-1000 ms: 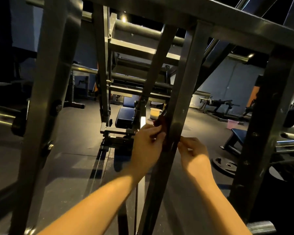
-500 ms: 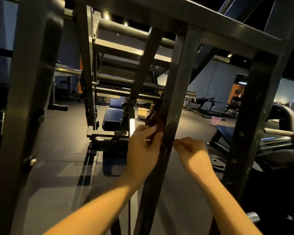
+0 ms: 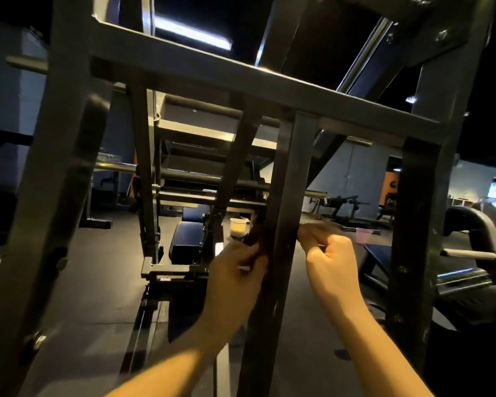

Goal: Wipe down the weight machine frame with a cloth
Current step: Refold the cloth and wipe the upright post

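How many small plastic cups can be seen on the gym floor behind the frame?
2. A pale cup left of the frame bar, above the left hand; a pink cup right of it, beyond the right hand. Others may be hidden.

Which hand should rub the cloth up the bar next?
Probably the left hand. It grips the dark cloth against the left side of the upright bar, so it can slide it along. The right hand only pinches at the bar's right edge; whether it holds any cloth is unclear.
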Demonstrator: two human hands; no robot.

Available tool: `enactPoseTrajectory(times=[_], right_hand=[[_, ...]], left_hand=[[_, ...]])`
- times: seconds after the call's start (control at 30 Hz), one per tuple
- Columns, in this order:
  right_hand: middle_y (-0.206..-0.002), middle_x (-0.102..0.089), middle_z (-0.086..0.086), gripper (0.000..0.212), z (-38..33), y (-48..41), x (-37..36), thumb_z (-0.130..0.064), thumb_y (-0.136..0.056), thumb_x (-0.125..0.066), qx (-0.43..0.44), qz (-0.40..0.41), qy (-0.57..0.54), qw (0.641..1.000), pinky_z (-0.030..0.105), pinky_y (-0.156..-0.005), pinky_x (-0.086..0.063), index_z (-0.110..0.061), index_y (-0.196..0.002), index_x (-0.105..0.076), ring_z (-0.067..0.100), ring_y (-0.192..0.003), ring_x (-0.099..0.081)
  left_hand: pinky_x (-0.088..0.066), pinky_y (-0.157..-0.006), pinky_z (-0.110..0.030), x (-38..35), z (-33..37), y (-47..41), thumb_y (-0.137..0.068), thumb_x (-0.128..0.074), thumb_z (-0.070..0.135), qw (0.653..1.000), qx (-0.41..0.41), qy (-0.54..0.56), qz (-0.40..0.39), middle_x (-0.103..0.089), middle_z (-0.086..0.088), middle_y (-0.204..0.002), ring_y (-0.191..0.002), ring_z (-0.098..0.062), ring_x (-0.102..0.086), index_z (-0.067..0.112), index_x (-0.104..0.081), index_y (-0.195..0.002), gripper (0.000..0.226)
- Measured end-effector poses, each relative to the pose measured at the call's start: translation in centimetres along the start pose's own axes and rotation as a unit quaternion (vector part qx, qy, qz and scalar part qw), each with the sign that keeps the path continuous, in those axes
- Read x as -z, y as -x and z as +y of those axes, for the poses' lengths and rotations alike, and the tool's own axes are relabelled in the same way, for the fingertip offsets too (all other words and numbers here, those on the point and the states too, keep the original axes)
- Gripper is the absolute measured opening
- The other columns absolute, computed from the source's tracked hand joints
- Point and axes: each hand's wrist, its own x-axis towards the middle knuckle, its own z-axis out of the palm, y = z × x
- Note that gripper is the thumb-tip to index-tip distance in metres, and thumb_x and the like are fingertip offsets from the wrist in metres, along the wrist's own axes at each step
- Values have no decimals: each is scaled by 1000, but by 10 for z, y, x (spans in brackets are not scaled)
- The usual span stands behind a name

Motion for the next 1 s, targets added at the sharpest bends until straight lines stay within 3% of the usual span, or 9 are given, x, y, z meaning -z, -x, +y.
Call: enactPoseTrajectory(times=[0.1,0.27,0.37,0.47,0.63,0.77,0.83,0.9,1.0], right_hand=[[-50,-55,-17,41,-3,-2,3,-1,-101,-52,0,-7,-13,1000,10,-52,-41,-17,-64,-56,-1,-52,-53],[-55,-57,-21,39,-4,-5,5,-5,-101,-55,4,-23,-22,999,6,-55,-40,-22,-66,-59,-6,-58,-55],[-84,-63,-26,24,-9,-17,8,-9,-102,-56,-2,-37,-17,999,0,-66,-43,-29,-93,-66,-16,-79,-61],[-91,-57,-23,30,-24,-36,13,-6,-103,-54,31,-24,-62,997,-1,-65,-44,-35,-96,-58,-24,-79,-59],[-95,-67,-3,38,-32,-46,7,-4,-103,-51,49,-44,-52,996,6,-66,-49,-40,-93,-60,-13,-82,-63],[-90,-68,-13,37,-26,-40,20,-2,-99,-58,51,-33,-40,997,4,-68,-47,-38,-89,-63,-15,-86,-63],[-81,-71,-12,24,-28,-39,28,-7,-97,-64,60,-12,-75,995,10,-67,-52,-30,-93,-67,-6,-87,-68],[-90,-75,-11,13,-33,-40,33,-19,-92,-70,59,-25,-129,990,16,-71,-56,-22,-105,-70,3,-92,-71],[-107,-74,-15,47,-42,-46,36,-39,-82,-78,66,-93,-142,983,15,-80,-56,-24,-125,-65,3,-106,-68]], left_hand=[[-55,-76,-12,6,-8,9,-96,-67,7,999,32,-32,-20,-65,11,-97,-95,-3,-69,33,-68,-90,27],[-51,-75,-15,7,66,-82,-100,-62,15,997,-51,-59,8,-58,18,-93,-85,1,-62,19,-69,-105,10],[-54,-77,-14,3,79,-107,-100,-63,14,994,-99,-16,50,-60,14,-94,-91,4,-64,14,-71,-106,10],[-54,-83,-16,-2,47,-73,-100,-62,20,995,-67,-48,57,-66,10,-102,-98,-3,-67,21,-72,-103,11],[-53,-72,-9,10,36,-35,-97,-64,7,998,31,-13,-57,-74,24,-86,-90,6,-71,27,-72,-92,22],[-59,-84,-28,42,52,-52,-92,-69,8,990,103,4,-97,-77,-1,-98,-97,-16,-74,16,-75,-101,13],[-60,-77,-23,54,67,-62,-91,-69,5,986,104,56,-120,-77,-6,-96,-93,-21,-73,9,-72,-106,17],[-57,-76,-22,54,80,-71,-85,-78,13,984,98,70,-129,-73,-5,-101,-94,-18,-69,11,-69,-112,28],[-53,-74,-23,49,103,-89,-78,-75,19,982,90,86,-140,-68,-3,-96,-96,-20,-66,22,-70,-95,18]])
